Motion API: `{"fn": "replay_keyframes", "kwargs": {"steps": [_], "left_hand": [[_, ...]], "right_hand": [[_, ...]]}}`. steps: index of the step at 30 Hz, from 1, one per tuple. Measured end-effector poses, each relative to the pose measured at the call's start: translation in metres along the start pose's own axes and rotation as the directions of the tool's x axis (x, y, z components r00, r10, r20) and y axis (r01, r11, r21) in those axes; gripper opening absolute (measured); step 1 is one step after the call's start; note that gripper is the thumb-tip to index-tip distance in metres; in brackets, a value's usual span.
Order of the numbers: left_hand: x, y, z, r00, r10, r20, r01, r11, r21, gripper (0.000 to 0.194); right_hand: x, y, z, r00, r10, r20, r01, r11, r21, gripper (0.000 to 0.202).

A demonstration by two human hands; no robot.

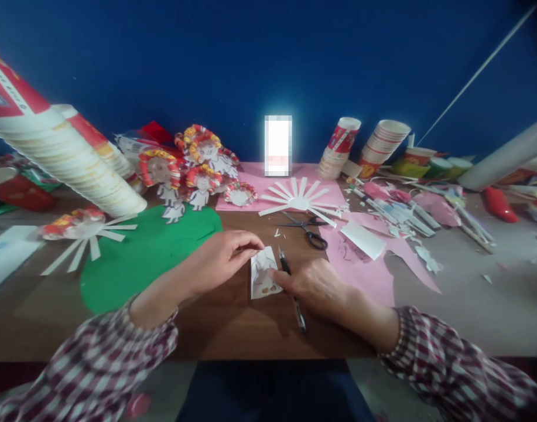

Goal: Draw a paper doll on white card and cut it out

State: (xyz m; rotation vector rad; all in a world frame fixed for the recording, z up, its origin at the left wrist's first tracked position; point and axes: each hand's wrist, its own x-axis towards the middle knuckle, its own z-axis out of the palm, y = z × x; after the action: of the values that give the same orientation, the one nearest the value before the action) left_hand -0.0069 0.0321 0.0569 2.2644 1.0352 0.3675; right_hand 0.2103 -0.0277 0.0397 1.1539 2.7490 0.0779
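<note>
A small white paper piece (pixel 259 288) with a drawn grey figure and brown marks lies on the brown table in front of me. My left hand (pixel 233 251) has its thumb and fingertips pinched at the paper's upper edge. From the other side, the thumb of my right hand (pixel 316 280) rests on the paper, while its other fingers are curled and mostly hidden. A black pen (pixel 300 316) passes beneath that thumb, with its tip pointing away from me. Beyond my right hand are black-handled scissors (pixel 316 239), with their blades apart.
A green paper shape (pixel 119 269) lies left. Behind it stand decorated ring figures (pixel 202 186) and stacked paper cups (pixel 96 170). Pink paper (pixel 360 275), a white paper strip fan (pixel 300 202), more cups (pixel 341 146), pens and scraps (pixel 400 211) are at the back and right.
</note>
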Motion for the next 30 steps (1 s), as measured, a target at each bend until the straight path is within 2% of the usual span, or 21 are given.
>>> {"fn": "replay_keyframes", "kwargs": {"steps": [3,7,12,18,24,30], "left_hand": [[-0.028,0.000,0.008,0.990,-0.007,-0.144,0.033,0.984,0.174,0.023],[-0.066,-0.001,0.029,0.965,-0.018,-0.261,0.084,0.966,0.245,0.023],[-0.095,0.013,0.062,0.958,0.018,-0.288,0.055,0.968,0.245,0.023],[-0.094,0.024,0.084,0.954,0.062,-0.292,0.032,0.951,0.307,0.030],[-0.081,0.019,0.094,0.960,0.035,-0.276,0.079,0.917,0.390,0.034],[-0.079,0.016,0.099,0.967,0.022,-0.254,0.100,0.884,0.456,0.036]], "right_hand": [[0.000,0.000,0.003,1.000,0.011,-0.013,-0.011,1.000,0.011,0.030],[0.001,0.000,0.004,1.000,0.012,-0.010,-0.012,0.999,0.031,0.022],[0.002,-0.001,0.001,1.000,0.011,-0.017,-0.011,1.000,0.027,0.025],[0.004,0.000,0.003,1.000,0.029,0.012,-0.029,0.999,0.031,0.025],[0.004,0.000,0.004,0.999,0.037,-0.007,-0.036,0.998,0.058,0.025],[0.003,0.001,0.005,0.999,0.040,-0.012,-0.039,0.996,0.082,0.026]]}}
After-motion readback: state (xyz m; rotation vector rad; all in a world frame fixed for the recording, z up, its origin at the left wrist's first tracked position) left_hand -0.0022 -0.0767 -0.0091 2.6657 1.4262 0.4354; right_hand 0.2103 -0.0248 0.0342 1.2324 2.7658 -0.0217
